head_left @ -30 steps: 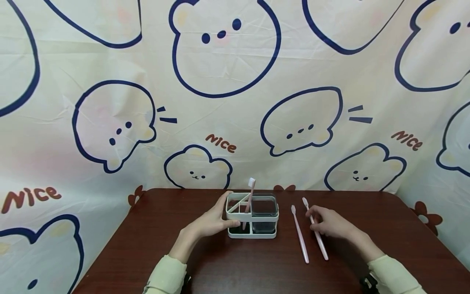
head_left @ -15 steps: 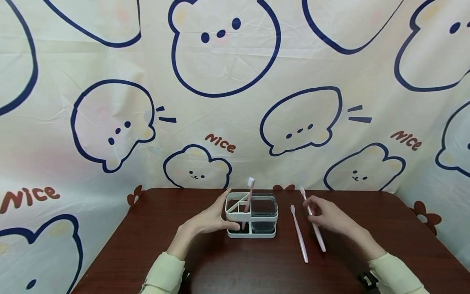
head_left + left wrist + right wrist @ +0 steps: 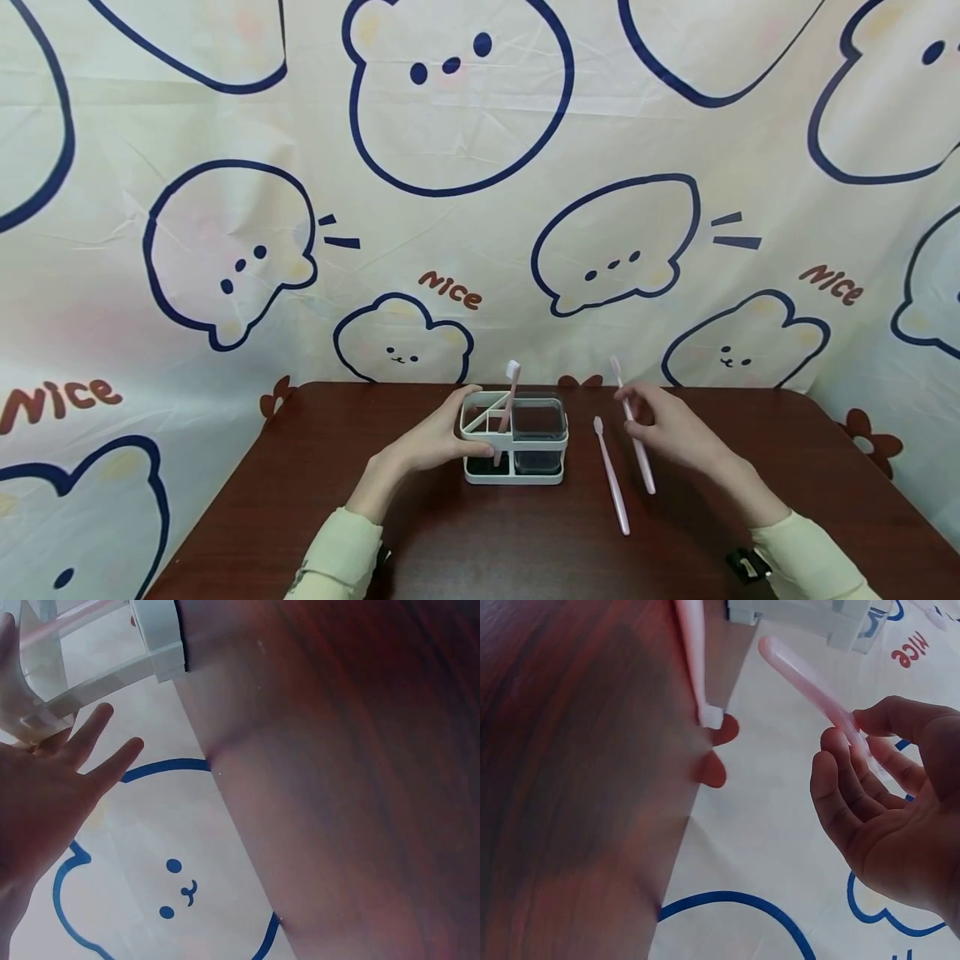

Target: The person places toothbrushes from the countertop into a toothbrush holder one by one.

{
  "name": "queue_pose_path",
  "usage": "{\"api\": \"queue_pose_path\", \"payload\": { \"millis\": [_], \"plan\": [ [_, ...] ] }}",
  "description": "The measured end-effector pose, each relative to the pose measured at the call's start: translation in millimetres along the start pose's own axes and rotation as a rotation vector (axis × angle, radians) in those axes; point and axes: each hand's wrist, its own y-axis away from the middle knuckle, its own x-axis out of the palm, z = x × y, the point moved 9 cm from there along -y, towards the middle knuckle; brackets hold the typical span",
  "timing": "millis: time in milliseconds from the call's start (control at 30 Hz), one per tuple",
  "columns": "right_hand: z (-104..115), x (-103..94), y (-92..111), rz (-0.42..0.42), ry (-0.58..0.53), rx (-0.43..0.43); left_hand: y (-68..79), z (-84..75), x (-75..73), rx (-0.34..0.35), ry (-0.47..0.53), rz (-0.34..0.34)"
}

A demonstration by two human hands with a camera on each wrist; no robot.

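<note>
A white toothbrush holder [image 3: 540, 446] with clear compartments stands on the table. My left hand [image 3: 431, 439] grips its left side, thumb on the front; in the left wrist view, two fingers extend past the holder's frame [image 3: 161, 645]. One pink toothbrush [image 3: 513, 375] leans in a left compartment, bristles up. To the right, my right hand [image 3: 675, 427] pinches a second pink toothbrush [image 3: 642, 467] between thumb and fingers, head up and tilted, raised off the table. Between holder and right hand, a third toothbrush [image 3: 613, 479] lies on the table, its head pointing away.
The dark brown wooden table [image 3: 465, 550] ends just behind the holder. A cream cloth [image 3: 495, 250] printed with blue cartoon outlines hangs behind and at both sides. Black straps [image 3: 748, 567] show at the sleeve cuffs.
My right hand has lifted its toothbrush from the table, moving it up and slightly to the left. My left hand stays on the holder.
</note>
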Motion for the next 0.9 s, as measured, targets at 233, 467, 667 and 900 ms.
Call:
{"api": "queue_pose_path", "payload": {
  "millis": [233,467,667,900],
  "plan": [
    [14.4,-2.6,-4.2,-0.013,-0.041,-0.012,-0.3,0.1,3.3,0.003,0.016,0.024],
    [39.4,-4.8,-10.5,-0.049,-0.083,-0.069,-0.7,0.9,3.4,-0.006,0.027,0.02],
    [64.3,-5.7,-16.5,-0.07,-0.129,-0.108,-1.3,2.8,3.2,-0.009,0.037,0.012],
    [91.0,-7.2,-18.9,-0.094,-0.118,-0.167,-1.2,3.7,4.2,-0.011,0.046,0.015]
  ]
}}
